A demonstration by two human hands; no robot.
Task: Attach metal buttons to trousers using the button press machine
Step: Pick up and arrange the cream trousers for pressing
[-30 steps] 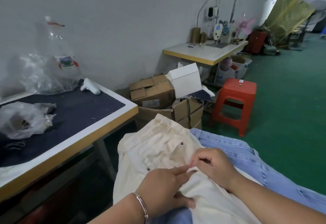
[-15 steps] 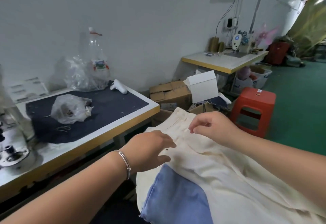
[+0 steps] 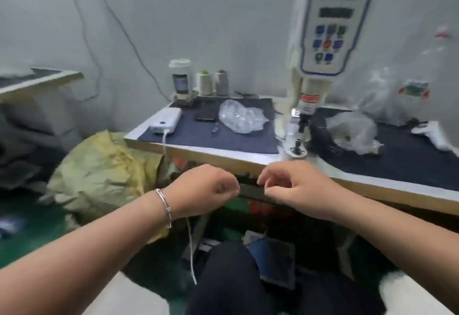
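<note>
The button press machine (image 3: 307, 106) stands on the work table (image 3: 223, 152), with a white control panel (image 3: 332, 29) on top and its small round die (image 3: 296, 150) at the table's front. My left hand (image 3: 206, 188), with a bracelet on the wrist, and my right hand (image 3: 295, 185) hover side by side in the air just in front of the table edge, below and left of the die. Both have loosely curled fingers with nothing visible in them. Pale cloth (image 3: 419, 295) shows blurred at the bottom corners; the trousers are not otherwise in view.
On the dark mat lie a white power bank (image 3: 167, 121) with a cable hanging down, a black phone (image 3: 206, 115), and crumpled plastic bags (image 3: 239, 118) (image 3: 352, 131). Thread cones (image 3: 206, 84) stand at the back. A yellow-green sack (image 3: 104, 170) sits left of the table.
My view has swung left from the cream trousers to the press machine. Both hands have let go of the trousers and now hang in the air before the table.
</note>
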